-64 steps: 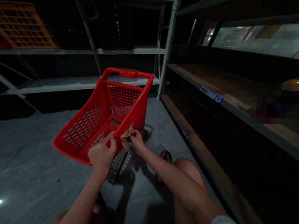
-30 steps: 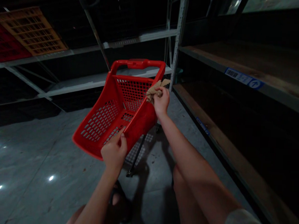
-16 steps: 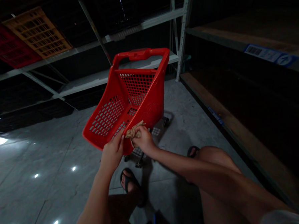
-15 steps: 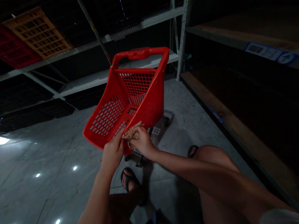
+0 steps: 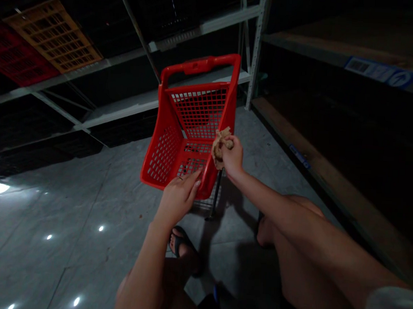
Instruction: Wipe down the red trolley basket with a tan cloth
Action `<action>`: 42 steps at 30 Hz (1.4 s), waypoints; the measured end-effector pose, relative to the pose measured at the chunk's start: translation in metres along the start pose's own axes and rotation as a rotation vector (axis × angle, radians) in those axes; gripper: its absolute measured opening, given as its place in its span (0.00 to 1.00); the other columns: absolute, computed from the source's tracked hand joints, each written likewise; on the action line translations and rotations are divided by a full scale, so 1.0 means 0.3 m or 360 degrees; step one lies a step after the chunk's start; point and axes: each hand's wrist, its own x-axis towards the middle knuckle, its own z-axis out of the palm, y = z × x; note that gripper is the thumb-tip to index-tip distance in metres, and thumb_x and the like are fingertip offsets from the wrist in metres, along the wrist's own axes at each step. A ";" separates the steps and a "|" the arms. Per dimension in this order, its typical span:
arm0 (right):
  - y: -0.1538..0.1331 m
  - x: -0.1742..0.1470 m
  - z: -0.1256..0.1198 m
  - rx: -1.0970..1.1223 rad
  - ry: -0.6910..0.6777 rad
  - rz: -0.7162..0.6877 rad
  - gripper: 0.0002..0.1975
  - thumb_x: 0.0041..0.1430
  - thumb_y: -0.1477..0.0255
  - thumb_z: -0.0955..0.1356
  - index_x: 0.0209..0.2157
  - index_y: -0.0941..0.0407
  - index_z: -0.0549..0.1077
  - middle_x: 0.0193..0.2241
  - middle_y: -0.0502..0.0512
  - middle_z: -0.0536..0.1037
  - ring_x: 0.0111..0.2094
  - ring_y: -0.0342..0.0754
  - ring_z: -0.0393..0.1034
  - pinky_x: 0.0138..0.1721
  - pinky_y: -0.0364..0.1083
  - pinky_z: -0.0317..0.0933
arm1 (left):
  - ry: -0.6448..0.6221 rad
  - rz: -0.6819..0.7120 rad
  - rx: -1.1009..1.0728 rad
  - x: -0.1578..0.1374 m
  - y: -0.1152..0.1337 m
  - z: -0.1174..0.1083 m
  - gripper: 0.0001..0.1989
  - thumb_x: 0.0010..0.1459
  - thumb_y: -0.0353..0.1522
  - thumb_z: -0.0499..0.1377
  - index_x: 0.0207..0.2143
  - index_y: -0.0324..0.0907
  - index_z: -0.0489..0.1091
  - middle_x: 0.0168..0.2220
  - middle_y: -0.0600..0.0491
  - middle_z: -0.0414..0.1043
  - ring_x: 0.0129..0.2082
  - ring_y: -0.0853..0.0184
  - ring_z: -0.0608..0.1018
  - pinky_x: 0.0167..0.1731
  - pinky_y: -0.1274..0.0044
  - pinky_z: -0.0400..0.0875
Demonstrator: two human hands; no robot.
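Right hand (image 5: 234, 157) with partly hidden cloth (image 5: 217, 151)

The right hand (image 5: 235, 158) hides part of the brown wad (image 5: 217, 151); the left edge crops the red crate (image 5: 20, 56).

Smooth Against Wrinkled

The cart (image 5: 167, 113) is formed of smooth, glossy plastic. The brown wad (image 5: 218, 151) is wrinkled and matt; whether cloth or paper cannot be told. A shiny finish is shown by the floor (image 5: 120, 205), pale metal by the rack (image 5: 255, 60).
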 end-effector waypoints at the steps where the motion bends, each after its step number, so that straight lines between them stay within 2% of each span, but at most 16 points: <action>1: -0.001 -0.049 -0.011 0.0004 0.0002 0.0045 0.12 0.51 0.75 0.64 0.39 0.52 0.67 0.39 0.52 0.73 0.44 0.49 0.68 0.51 0.49 0.62 | 0.0014 0.0029 0.0000 -0.005 -0.008 0.006 0.22 0.74 0.37 0.45 0.63 0.43 0.68 0.54 0.46 0.78 0.49 0.62 0.80 0.52 0.72 0.72; 3: -0.018 -0.167 -0.032 -0.0008 -0.0041 0.0100 0.13 0.49 0.74 0.66 0.39 0.52 0.68 0.39 0.53 0.73 0.43 0.50 0.68 0.51 0.50 0.62 | 0.0030 0.0030 0.0034 -0.012 -0.018 0.020 0.21 0.73 0.36 0.45 0.59 0.43 0.71 0.47 0.46 0.81 0.45 0.62 0.81 0.48 0.72 0.72; 6: -0.059 -0.348 -0.058 -0.0018 -0.0237 0.0101 0.11 0.48 0.75 0.66 0.36 0.51 0.67 0.39 0.52 0.70 0.43 0.50 0.67 0.50 0.50 0.63 | -0.0002 -0.0059 0.0159 -0.012 -0.018 0.035 0.20 0.73 0.35 0.45 0.57 0.43 0.73 0.36 0.47 0.81 0.37 0.61 0.81 0.42 0.72 0.71; 9: -0.088 -0.450 -0.078 0.0006 -0.0398 0.0114 0.12 0.46 0.77 0.65 0.36 0.51 0.67 0.40 0.53 0.70 0.45 0.51 0.67 0.50 0.50 0.63 | -0.0070 -0.0163 0.0253 -0.006 -0.015 0.035 0.20 0.72 0.35 0.46 0.56 0.43 0.74 0.32 0.48 0.79 0.35 0.60 0.80 0.40 0.72 0.70; 11: -0.092 -0.438 -0.084 0.0015 -0.0484 0.0112 0.12 0.44 0.77 0.65 0.33 0.51 0.66 0.38 0.52 0.71 0.44 0.51 0.67 0.48 0.50 0.63 | -0.0103 -0.0222 0.0288 -0.003 -0.016 0.032 0.20 0.72 0.35 0.47 0.55 0.43 0.74 0.33 0.48 0.79 0.36 0.59 0.80 0.40 0.72 0.68; 14: -0.082 -0.302 -0.078 0.0038 -0.0479 0.0075 0.10 0.43 0.77 0.65 0.31 0.51 0.65 0.34 0.49 0.70 0.39 0.49 0.66 0.46 0.48 0.62 | -0.0084 -0.0225 0.0296 0.001 -0.019 0.033 0.20 0.72 0.35 0.46 0.55 0.43 0.74 0.34 0.48 0.80 0.35 0.60 0.79 0.39 0.72 0.67; 17: -0.068 -0.133 -0.064 0.0025 -0.0296 0.0009 0.12 0.45 0.76 0.65 0.35 0.51 0.67 0.35 0.49 0.71 0.40 0.49 0.66 0.49 0.49 0.61 | 0.0030 -0.0049 0.0233 0.011 -0.021 0.048 0.22 0.73 0.37 0.44 0.55 0.43 0.74 0.37 0.47 0.81 0.37 0.61 0.79 0.41 0.72 0.67; 19: -0.057 -0.087 -0.058 -0.0018 -0.0231 -0.0037 0.13 0.46 0.76 0.64 0.37 0.51 0.68 0.36 0.50 0.72 0.41 0.49 0.67 0.50 0.49 0.61 | 0.0093 0.0077 0.0212 0.022 -0.020 0.061 0.22 0.74 0.39 0.44 0.54 0.43 0.74 0.39 0.47 0.81 0.38 0.61 0.80 0.42 0.71 0.66; 21: -0.038 -0.121 -0.060 -0.0040 -0.0254 -0.0073 0.14 0.47 0.77 0.64 0.37 0.51 0.68 0.38 0.52 0.72 0.43 0.50 0.68 0.50 0.49 0.62 | 0.0138 0.0134 0.0225 0.033 -0.020 0.073 0.23 0.74 0.41 0.44 0.54 0.42 0.74 0.39 0.46 0.81 0.38 0.61 0.80 0.41 0.71 0.66; 23: -0.005 -0.212 -0.071 -0.0033 -0.0334 -0.0043 0.16 0.45 0.77 0.64 0.38 0.52 0.69 0.41 0.53 0.73 0.45 0.51 0.69 0.50 0.49 0.63 | 0.0170 0.0135 0.0252 0.041 -0.020 0.081 0.24 0.74 0.42 0.43 0.53 0.42 0.75 0.38 0.46 0.81 0.38 0.60 0.80 0.41 0.70 0.66; 27: 0.086 -0.382 -0.098 -0.0009 -0.0586 0.0315 0.18 0.39 0.79 0.65 0.36 0.53 0.69 0.39 0.54 0.75 0.42 0.52 0.71 0.48 0.51 0.64 | 0.0158 0.0064 0.0299 0.047 -0.019 0.081 0.26 0.74 0.43 0.41 0.54 0.43 0.75 0.36 0.46 0.80 0.38 0.60 0.80 0.40 0.71 0.66; 29: 0.110 -0.402 -0.099 0.0024 -0.0685 0.0568 0.15 0.38 0.79 0.65 0.33 0.53 0.67 0.34 0.51 0.75 0.39 0.51 0.71 0.46 0.50 0.65 | 0.0134 0.0025 0.0316 0.049 -0.016 0.077 0.26 0.74 0.43 0.41 0.55 0.43 0.75 0.36 0.46 0.81 0.39 0.60 0.80 0.40 0.71 0.66; 32: 0.076 -0.361 -0.093 0.0047 -0.0575 0.0741 0.12 0.40 0.77 0.66 0.31 0.53 0.66 0.31 0.48 0.75 0.35 0.48 0.70 0.43 0.48 0.64 | 0.0085 -0.0044 0.0358 0.057 -0.008 0.071 0.26 0.74 0.44 0.42 0.55 0.44 0.75 0.37 0.46 0.82 0.39 0.61 0.81 0.39 0.72 0.66; 35: -0.030 -0.284 -0.099 0.0076 -0.0428 0.0469 0.10 0.43 0.74 0.67 0.31 0.53 0.66 0.31 0.47 0.73 0.35 0.47 0.68 0.41 0.46 0.62 | 0.0034 -0.0075 0.0422 0.074 0.006 0.069 0.25 0.74 0.45 0.43 0.54 0.45 0.76 0.36 0.47 0.82 0.37 0.61 0.82 0.37 0.72 0.65; 39: -0.129 -0.222 -0.119 0.0160 -0.0350 0.0012 0.09 0.46 0.73 0.66 0.33 0.52 0.67 0.35 0.49 0.73 0.40 0.49 0.68 0.48 0.47 0.62 | 0.0046 -0.0039 0.0507 0.094 0.038 0.084 0.25 0.74 0.44 0.42 0.54 0.46 0.76 0.35 0.47 0.82 0.34 0.61 0.82 0.34 0.72 0.64; 42: -0.071 -0.242 -0.119 0.0185 -0.0264 0.0121 0.09 0.45 0.75 0.64 0.32 0.52 0.66 0.35 0.49 0.72 0.42 0.49 0.68 0.51 0.47 0.62 | 0.0120 -0.0013 0.0528 0.099 0.057 0.104 0.26 0.74 0.44 0.42 0.54 0.45 0.76 0.33 0.48 0.82 0.32 0.62 0.81 0.33 0.71 0.63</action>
